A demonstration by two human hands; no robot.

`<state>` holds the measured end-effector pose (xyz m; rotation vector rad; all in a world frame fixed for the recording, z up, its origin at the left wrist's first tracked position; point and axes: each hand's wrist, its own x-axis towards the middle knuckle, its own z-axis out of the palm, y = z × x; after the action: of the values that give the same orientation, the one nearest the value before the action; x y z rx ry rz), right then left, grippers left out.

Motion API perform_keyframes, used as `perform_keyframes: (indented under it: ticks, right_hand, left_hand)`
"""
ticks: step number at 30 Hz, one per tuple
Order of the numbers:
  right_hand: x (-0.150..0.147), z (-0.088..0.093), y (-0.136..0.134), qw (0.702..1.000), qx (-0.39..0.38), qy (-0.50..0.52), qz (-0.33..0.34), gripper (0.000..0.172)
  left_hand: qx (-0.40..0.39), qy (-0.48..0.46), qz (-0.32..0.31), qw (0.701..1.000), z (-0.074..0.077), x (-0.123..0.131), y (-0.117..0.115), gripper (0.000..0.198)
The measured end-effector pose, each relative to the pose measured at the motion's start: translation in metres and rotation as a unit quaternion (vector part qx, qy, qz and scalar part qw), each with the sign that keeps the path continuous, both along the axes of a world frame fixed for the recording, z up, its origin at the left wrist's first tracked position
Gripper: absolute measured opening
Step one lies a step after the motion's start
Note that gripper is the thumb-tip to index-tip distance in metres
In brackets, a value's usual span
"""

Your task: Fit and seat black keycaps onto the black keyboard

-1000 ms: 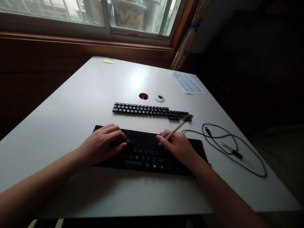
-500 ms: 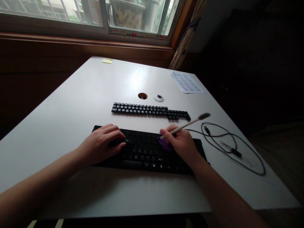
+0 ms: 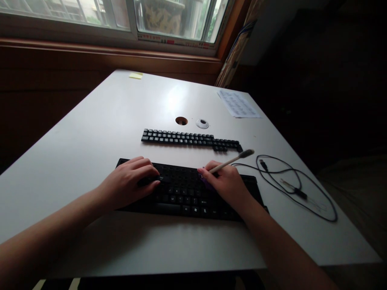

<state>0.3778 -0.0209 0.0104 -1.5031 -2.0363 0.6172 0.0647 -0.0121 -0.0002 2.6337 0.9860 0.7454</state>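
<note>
A black keyboard [image 3: 187, 195] lies near the front of the white table [image 3: 90, 133]. My left hand [image 3: 128, 181] rests on its left part, fingers curled loosely and pressing down on the keys. My right hand [image 3: 225, 181] is closed on a thin pale-handled tool [image 3: 232, 160] whose dark far end points up and right. A small purple piece [image 3: 206, 182] shows under the right fingers, against the keyboard's middle. Beyond the keyboard lie rows of loose black keycaps [image 3: 190, 139].
A black cable with a USB plug [image 3: 298, 189] loops at the right of the keyboard. A cable hole [image 3: 181, 120] and its white cap [image 3: 202, 123] sit behind the keycaps. A printed sheet [image 3: 238, 104] lies far right, a yellow sticky note [image 3: 136, 75] far left by the window.
My right hand has shifted slightly left over the keyboard, and the tool's far end has swung from side to side and now sits lower. The left hand has stayed put.
</note>
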Motion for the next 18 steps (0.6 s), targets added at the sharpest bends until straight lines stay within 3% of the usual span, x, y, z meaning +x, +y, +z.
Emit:
perform_keyframes:
  ticks: [18]
  right_hand:
    - [-0.016, 0.003, 0.003, 0.998, -0.038, -0.023, 0.043, 0.029]
  left_hand:
    - [0.004, 0.011, 0.000, 1.000, 0.002, 0.001, 0.000, 0.012]
